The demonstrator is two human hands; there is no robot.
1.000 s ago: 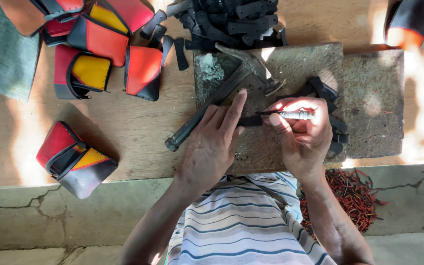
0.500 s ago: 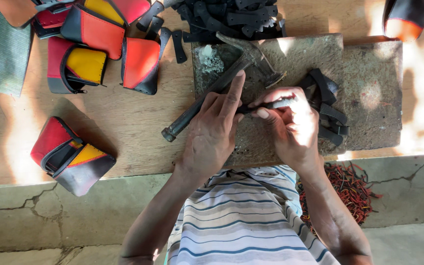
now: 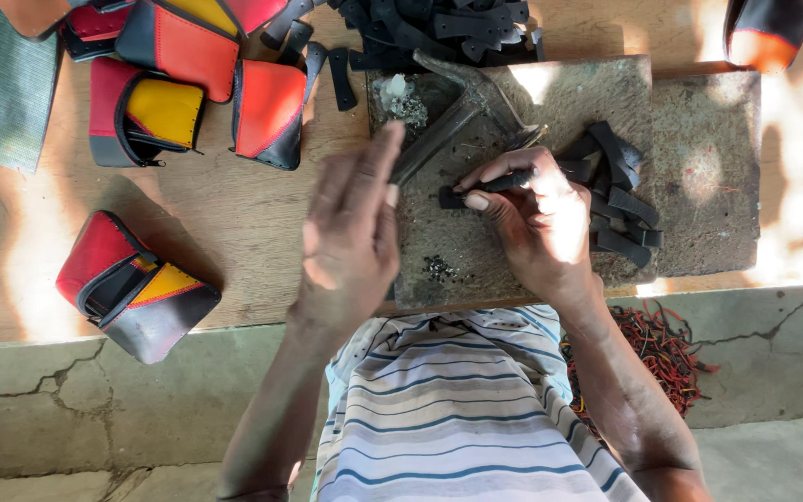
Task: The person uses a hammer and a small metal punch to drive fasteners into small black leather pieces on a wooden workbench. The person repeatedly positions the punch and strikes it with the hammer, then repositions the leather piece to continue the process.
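Left hand (image 3: 350,237) has lifted off the hammer, fingers apart, empty; right hand (image 3: 536,223) stays clamped on short black leather strap (image 3: 490,186) over grey stone slab (image 3: 559,102) on desk

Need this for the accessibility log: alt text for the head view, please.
Seen from above, the right hand pinches a black strap piece on a stone slab; the left hand hovers open over a hammer. Red, orange and yellow pouches lie on the wooden board.

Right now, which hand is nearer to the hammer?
Left. The left hand overlaps the hammer handle; the right hand holds a black strip just below its head.
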